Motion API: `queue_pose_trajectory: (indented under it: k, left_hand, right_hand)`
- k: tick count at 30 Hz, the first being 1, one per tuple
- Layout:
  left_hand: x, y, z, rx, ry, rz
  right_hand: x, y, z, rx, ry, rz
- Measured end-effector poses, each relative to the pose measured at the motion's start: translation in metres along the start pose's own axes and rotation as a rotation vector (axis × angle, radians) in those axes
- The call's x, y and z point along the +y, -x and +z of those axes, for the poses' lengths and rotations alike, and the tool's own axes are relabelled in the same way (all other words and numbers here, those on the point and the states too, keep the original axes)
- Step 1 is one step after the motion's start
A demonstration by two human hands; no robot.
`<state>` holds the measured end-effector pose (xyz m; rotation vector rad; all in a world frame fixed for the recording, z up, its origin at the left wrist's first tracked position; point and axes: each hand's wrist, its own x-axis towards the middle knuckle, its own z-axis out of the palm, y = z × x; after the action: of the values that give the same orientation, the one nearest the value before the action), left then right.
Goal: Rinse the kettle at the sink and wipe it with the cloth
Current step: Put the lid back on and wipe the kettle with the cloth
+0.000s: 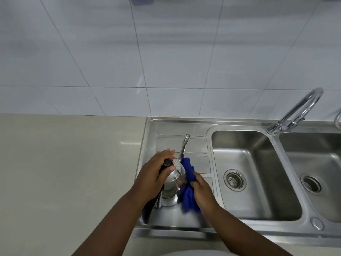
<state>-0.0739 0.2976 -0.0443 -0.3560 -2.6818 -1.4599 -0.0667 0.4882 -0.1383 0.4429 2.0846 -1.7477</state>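
A shiny steel kettle (172,183) with a long thin spout and a black handle stands on the drainboard (184,145) of the steel sink. My left hand (155,174) rests over its lid, fingers around the black knob and handle top. A blue cloth (188,183) is pressed against the kettle's right side, bunched in my right hand (202,191). The cloth's lower part is blurred. The kettle's left side is hidden behind my left hand.
Two sink basins lie to the right, the near one (245,163) with a drain strainer (234,180). A curved chrome faucet (297,109) stands at the back right. Beige countertop (64,172) spreads to the left, white tiled wall (166,52) behind.
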Motion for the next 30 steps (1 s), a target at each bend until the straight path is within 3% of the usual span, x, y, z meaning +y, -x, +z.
queue_pose_trajectory:
  k: [2,6,9,11,13,16,18,22,27,30]
  left_hand:
    - [0.0,0.0,0.0,0.006,0.004,-0.003]
    - [0.0,0.0,0.0,0.0,0.015,0.025]
    - [0.009,0.0,0.0,-0.004,0.078,0.056]
    - [0.01,0.001,0.0,0.009,0.108,0.044]
    - [0.004,0.002,0.002,0.018,0.094,0.007]
    - [-0.001,0.002,0.004,0.029,0.06,-0.027]
    - [0.0,0.002,0.005,0.038,0.064,-0.036]
    - [0.0,0.003,0.007,0.07,0.093,-0.053]
    - [0.011,0.004,0.012,0.093,0.161,-0.019]
    - [0.006,0.007,0.017,0.131,0.112,-0.088]
  right_hand:
    - [-0.018,0.004,0.015,-0.029,-0.339,0.103]
    - [-0.057,0.032,0.027,-0.11,-0.422,-0.089]
    - [-0.069,0.054,0.032,-0.128,-0.238,-0.39]
    - [-0.059,0.052,0.036,-0.102,-0.088,-0.493]
    - [-0.038,0.04,0.032,-0.066,-0.109,-0.446]
    - [-0.017,0.022,0.024,-0.029,-0.291,-0.169]
    - [-0.023,0.017,0.025,0.012,-0.285,-0.147]
    - [-0.05,0.026,0.035,0.056,-0.205,-0.25]
    - [-0.063,0.054,0.062,0.166,0.248,-0.629]
    - [-0.031,0.04,0.059,0.241,0.146,-0.59]
